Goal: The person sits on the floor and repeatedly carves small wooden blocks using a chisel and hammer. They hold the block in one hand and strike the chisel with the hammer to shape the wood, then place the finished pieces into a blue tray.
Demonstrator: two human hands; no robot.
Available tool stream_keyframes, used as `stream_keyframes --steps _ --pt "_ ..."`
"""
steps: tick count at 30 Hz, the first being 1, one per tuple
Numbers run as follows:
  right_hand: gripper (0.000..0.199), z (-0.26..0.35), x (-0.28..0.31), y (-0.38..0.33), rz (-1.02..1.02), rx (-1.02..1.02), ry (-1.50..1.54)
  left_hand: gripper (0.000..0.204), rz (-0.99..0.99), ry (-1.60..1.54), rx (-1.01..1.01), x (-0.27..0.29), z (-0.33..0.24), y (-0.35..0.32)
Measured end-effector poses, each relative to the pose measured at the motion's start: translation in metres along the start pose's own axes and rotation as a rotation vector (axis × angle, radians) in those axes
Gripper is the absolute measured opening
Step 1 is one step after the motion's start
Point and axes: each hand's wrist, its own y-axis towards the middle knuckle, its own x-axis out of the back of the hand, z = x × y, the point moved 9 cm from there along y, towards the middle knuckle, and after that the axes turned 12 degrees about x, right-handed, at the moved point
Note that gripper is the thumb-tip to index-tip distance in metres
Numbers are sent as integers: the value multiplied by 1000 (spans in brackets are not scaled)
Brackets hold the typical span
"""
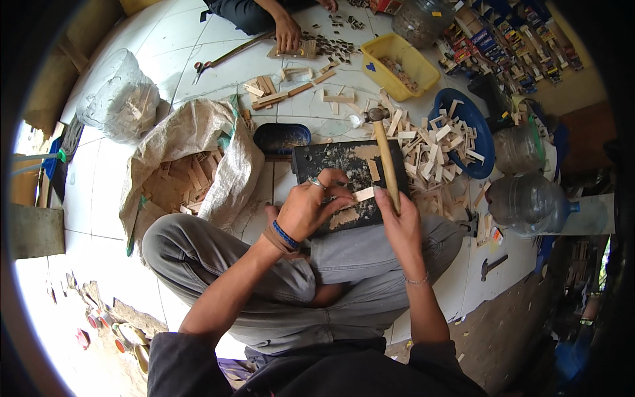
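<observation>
One hammer (385, 155), one wood strip (364, 194)

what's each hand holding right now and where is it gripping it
The right hand holds a hammer low on its wooden handle. The left hand pinches a small wood piece by one end.

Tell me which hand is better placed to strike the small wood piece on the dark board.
Right. The right hand already grips the hammer, head raised above the dark board. The left hand pinches the small wood piece, so it is occupied.
</observation>
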Motion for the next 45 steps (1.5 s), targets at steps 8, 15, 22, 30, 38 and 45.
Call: stream_keyframes --steps 8,15,22,30,38,45 --pt "41 -15 -31 7 35 -100 194 49 9 -125 2 -2 7 -2" --pt "34 -17 -33 5 43 -205 241 56 -68 -135 37 -8 15 -7" --pt "28 -14 -35 6 46 -198 208 38 -113 -94 6 -13 21 -10" --pt "29 -13 -36 7 74 -201 169 34 -154 -110 2 -11 23 -10" --pt "32 -13 -34 9 89 -198 143 36 -121 -114 4 -12 24 -10" --pt "29 -12 -35 10 88 -159 125 37 -97 -77 48 -13 23 -9"
